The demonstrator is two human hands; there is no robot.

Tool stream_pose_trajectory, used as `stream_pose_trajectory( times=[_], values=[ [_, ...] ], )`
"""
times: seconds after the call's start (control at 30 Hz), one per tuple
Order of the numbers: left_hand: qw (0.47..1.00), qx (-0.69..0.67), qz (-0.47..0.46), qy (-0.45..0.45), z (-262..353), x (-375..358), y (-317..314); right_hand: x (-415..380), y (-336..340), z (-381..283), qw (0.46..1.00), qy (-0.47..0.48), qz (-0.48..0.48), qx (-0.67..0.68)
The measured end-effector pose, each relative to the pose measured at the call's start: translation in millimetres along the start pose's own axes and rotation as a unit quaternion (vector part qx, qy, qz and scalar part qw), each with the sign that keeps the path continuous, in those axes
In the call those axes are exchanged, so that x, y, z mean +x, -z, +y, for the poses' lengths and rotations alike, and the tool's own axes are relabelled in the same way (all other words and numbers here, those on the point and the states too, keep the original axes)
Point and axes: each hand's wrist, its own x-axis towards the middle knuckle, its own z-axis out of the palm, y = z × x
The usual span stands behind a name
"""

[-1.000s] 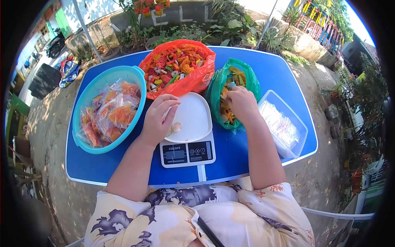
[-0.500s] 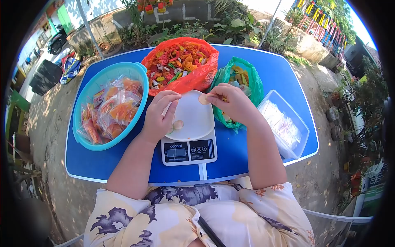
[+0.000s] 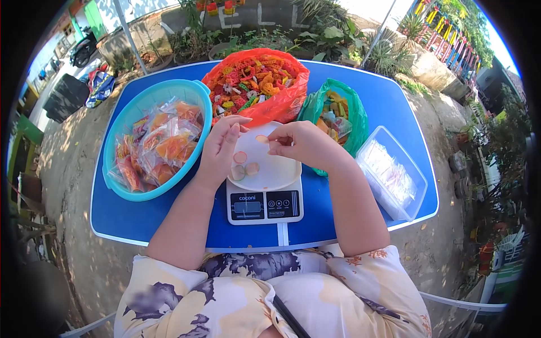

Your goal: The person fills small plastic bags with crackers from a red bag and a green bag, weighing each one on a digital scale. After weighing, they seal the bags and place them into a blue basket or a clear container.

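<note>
A small thin round cracker is pinched between the thumb and fingertips of my right hand, above the white plate of a kitchen scale. My left hand is over the plate's left edge, fingers stretched out, with nothing visible in it. On the plate lie a cracker with a pink rim, one with a green rim and a paler one. The scale's display cannot be read.
At the left stands a turquoise basket of filled clear packets. A red bag of colourful pieces is behind the scale, with a green bag to its right. A clear box of plastic bags sits on the blue table.
My right hand has moved left and inward over the plate with its cracker. The pink-rimmed cracker now shows on the plate. My left hand's fingers have straightened. The view has shifted slightly.
</note>
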Motion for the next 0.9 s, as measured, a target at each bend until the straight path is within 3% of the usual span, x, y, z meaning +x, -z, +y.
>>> stream_pose_trajectory(
  times=[0.23, 0.37, 0.47, 0.63, 0.73, 0.9],
  values=[
    [1.0, 0.014, -0.003, -0.001, -3, -1, 0, 3, 0, -3, 0.996, 0.024, 0.08, 0.04],
    [1.0, 0.009, -0.003, 0.001, -1, -3, -2, -7, 20, 6, 0.981, -0.025, 0.192, 0.015],
    [0.997, 0.064, -0.01, -0.036, -9, -4, -3, -25, 44, 20, 0.987, -0.089, 0.136, -0.02],
    [0.991, 0.121, -0.036, -0.054, -1, -5, -6, -41, 31, 63, 0.967, -0.089, -0.001, -0.241],
    [0.987, 0.14, -0.034, -0.068, 1, -5, -6, -43, 10, 79, 0.963, -0.065, 0.031, -0.259],
    [0.982, 0.164, -0.015, -0.09, -3, -3, -2, -44, 24, 49, 0.982, -0.115, 0.135, -0.071]
  ],
)
